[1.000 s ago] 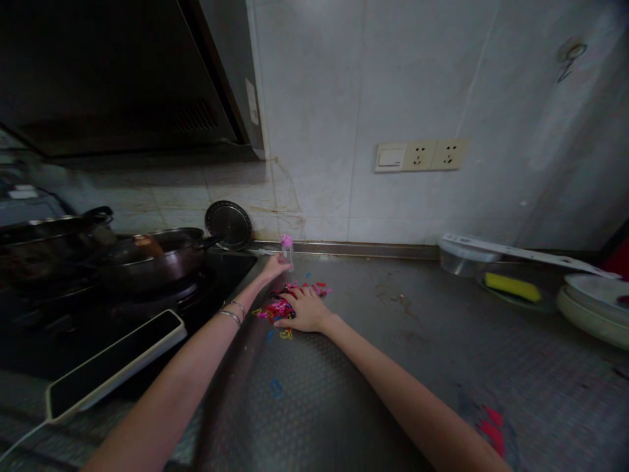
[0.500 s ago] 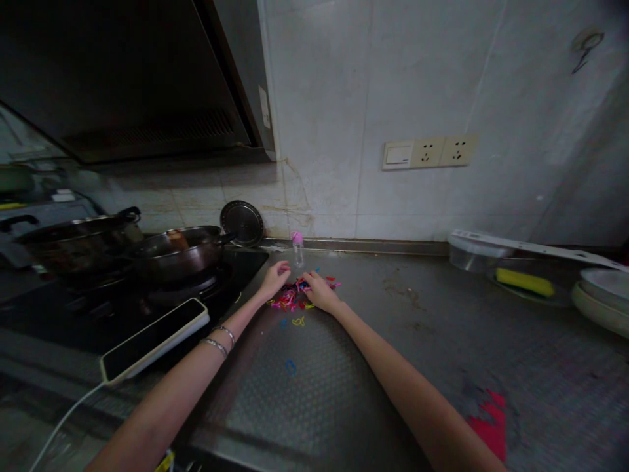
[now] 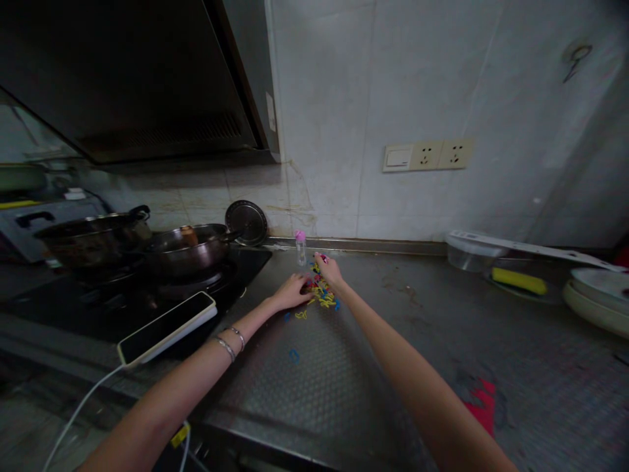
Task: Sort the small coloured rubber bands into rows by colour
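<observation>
Bands sit, seemingly steadied, under loose flat fingers of left hand; right hand pinches one beside the bottle.

The embossed steel bench in front of me carries a heap of small coloured loops near the wall. A pink-capped clear bottle stands upright just behind it, and a stray blue loop lies nearer me. At the far right sit a clear tub and stacked plates.
</observation>
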The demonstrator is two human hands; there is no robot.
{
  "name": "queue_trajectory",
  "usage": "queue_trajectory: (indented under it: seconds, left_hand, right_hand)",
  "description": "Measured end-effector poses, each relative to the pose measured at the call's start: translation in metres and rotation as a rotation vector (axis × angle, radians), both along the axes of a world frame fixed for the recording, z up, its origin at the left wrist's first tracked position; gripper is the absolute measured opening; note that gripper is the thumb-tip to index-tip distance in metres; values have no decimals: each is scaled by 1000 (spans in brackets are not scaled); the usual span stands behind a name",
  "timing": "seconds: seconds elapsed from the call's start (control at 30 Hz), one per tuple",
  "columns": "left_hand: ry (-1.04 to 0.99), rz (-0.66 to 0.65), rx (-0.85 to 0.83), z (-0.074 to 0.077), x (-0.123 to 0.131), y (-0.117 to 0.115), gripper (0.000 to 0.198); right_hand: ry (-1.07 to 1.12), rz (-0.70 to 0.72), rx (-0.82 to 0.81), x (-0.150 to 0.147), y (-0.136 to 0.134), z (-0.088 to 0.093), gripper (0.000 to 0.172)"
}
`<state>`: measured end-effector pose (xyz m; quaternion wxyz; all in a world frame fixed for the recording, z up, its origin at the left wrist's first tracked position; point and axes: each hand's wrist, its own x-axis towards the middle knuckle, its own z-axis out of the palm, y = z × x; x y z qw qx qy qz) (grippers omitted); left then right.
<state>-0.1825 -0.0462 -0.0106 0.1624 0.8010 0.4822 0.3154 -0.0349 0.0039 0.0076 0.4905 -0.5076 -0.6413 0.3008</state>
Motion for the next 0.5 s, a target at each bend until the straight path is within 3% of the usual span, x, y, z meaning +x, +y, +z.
queue_trajectory:
  seconds: [0.13,0.3,0.4,0.5]
  left_hand:
    - [-34,144,35,0,-5,6,20]
    - [-632,334,-193,7,-13,17,28]
    - [-964,246,-415,17,-12,15,29]
    - [-1075,40,-594,27,-6,11,29]
  right_hand:
    - [170,80,-67,-6,1,-1,40]
    - [301,200,-108,-19,2,0,24]
    - [309,218,-110,-25,1,2,24]
    - [303,221,-76,-31,1,5,33]
